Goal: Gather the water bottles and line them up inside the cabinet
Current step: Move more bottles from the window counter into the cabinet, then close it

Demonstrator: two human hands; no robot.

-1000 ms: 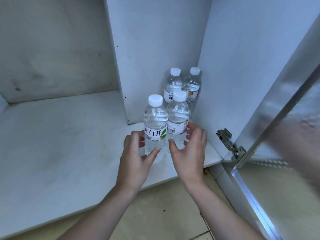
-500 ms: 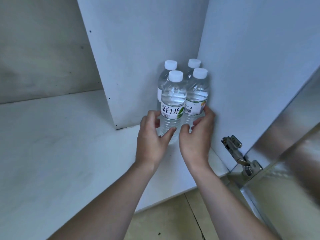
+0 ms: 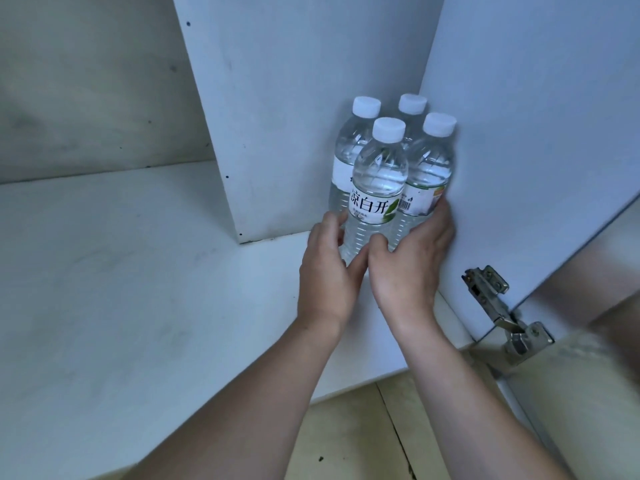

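Several clear water bottles with white caps stand upright in the cabinet's back right corner, packed in two rows. The front left bottle [image 3: 377, 188] shows a white label with green leaf; my left hand [image 3: 329, 271] wraps its lower part. The front right bottle [image 3: 427, 178] stands against the right wall, gripped low by my right hand [image 3: 410, 268]. Behind them stand a back left bottle [image 3: 349, 147] and a back right bottle [image 3: 411, 105], mostly hidden except its cap. All rest on the white shelf [image 3: 138, 289].
A white divider panel [image 3: 277, 116] rises left of the bottles and the cabinet's right wall [image 3: 519, 133] stands close beside them. A metal hinge [image 3: 502, 306] and the open door [image 3: 606, 289] sit at the right. Beige floor [image 3: 363, 438] lies below the shelf edge.
Both hands have pushed the two front bottles back from the shelf's front edge until they stand tight against the back pair in the corner.
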